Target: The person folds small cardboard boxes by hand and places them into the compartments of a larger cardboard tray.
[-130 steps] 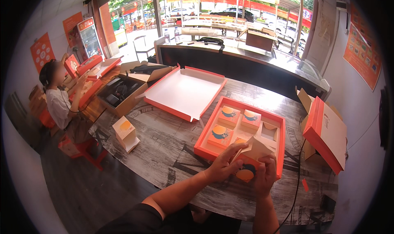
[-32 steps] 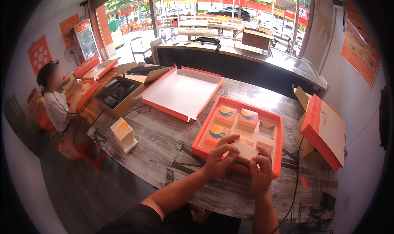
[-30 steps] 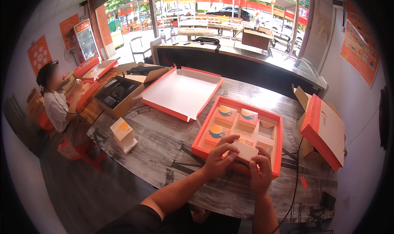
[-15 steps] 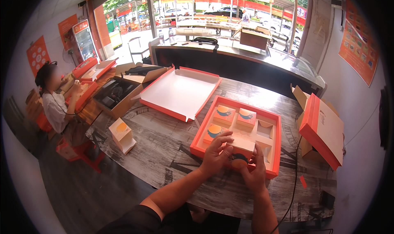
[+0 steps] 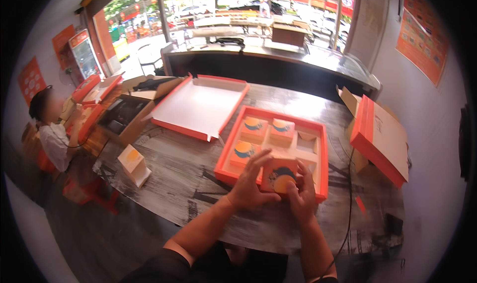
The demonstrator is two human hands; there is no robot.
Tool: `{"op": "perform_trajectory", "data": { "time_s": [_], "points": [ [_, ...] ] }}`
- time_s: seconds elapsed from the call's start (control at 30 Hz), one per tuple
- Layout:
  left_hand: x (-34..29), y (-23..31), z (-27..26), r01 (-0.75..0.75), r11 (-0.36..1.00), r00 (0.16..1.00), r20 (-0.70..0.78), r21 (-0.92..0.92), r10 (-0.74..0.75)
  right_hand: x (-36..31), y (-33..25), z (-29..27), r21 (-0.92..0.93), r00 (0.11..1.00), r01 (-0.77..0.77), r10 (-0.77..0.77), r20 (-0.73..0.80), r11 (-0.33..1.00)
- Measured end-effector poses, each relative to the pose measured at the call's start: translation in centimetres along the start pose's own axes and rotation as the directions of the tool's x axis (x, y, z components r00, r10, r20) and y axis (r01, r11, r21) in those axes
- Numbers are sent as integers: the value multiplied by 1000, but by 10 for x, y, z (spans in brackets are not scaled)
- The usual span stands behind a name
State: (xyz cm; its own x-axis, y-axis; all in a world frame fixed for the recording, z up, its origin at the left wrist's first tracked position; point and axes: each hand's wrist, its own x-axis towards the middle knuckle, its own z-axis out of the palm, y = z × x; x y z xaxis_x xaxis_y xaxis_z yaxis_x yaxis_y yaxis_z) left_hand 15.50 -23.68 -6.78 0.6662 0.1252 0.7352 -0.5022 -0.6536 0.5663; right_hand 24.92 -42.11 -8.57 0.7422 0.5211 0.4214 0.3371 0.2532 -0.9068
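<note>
A small orange cardboard box (image 5: 275,171) with a yellow disc and blue pattern is held between my two hands, above the near side of a large red-orange gift box (image 5: 324,149). My left hand (image 5: 247,186) lies along its left side, fingers over the upper edge and thumb low. On the right, my right hand (image 5: 303,196) grips it, thumb on the printed face. Inside the gift box, three similar boxes sit in divider compartments: one far left (image 5: 254,126), one beside it (image 5: 282,128), one nearer (image 5: 244,152). Compartments on the right show bare; my hands partly hide the near ones.
An upturned white-lined lid (image 5: 203,104) lies behind. A lone small box (image 5: 134,165) stands at left, near an open carton (image 5: 121,115). A red-edged box (image 5: 380,139) leans at right. A black cable (image 5: 351,193) crosses the table. Another person (image 5: 52,129) works far left.
The small box has tipped so its printed face now shows upward, and my left thumb has slid down to its lower edge. The whole view has shifted, moving the scene left and up.
</note>
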Motion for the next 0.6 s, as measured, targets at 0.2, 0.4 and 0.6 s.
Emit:
{"op": "perform_trajectory", "data": {
  "time_s": [0.2, 0.4, 0.6],
  "points": [
    [-3, -11, 3, 16, 1000, 1000, -1, 8, -16, 3, 3, 1, -86, 999, 47, -46, 10, 995],
    [1, -6, 1, 16, 999, 1000, 15, 37, -17, 3, 6, -1, -73, 999, 32, -32, 8, 997],
    [1, -9, 3, 2, 997, 1000, 18, 77, -4, 2, 2, 0, -72, 1000, -5, 4, -7, 997]
  ]
}}
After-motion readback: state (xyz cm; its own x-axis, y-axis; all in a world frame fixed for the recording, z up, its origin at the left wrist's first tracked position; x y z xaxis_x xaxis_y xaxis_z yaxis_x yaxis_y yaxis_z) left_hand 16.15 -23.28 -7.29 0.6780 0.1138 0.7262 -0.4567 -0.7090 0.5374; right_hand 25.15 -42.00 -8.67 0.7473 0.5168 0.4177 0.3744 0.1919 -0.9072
